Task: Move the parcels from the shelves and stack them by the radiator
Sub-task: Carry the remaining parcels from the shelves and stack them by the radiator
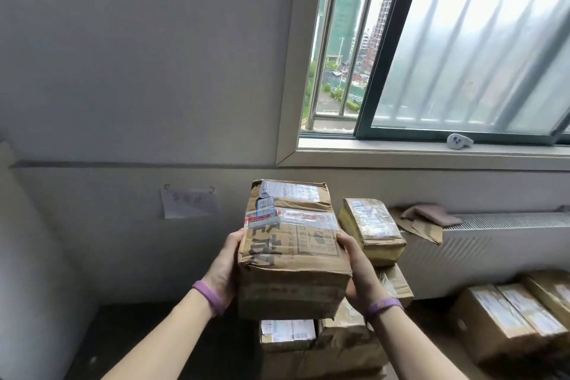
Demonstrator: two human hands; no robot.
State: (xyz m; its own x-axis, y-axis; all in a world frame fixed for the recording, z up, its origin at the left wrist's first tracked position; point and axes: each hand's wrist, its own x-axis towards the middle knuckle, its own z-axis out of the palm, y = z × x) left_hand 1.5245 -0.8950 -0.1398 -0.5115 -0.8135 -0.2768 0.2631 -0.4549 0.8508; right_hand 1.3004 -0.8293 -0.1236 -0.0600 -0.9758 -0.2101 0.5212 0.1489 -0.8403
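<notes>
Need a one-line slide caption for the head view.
Both hands, left hand and right hand, hold a taped cardboard parcel above the parcel stack beside the radiator.

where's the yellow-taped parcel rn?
Head view, right of centre: the yellow-taped parcel tops the stack against the radiator's left end, just right of the carton held in both hands.
</notes>
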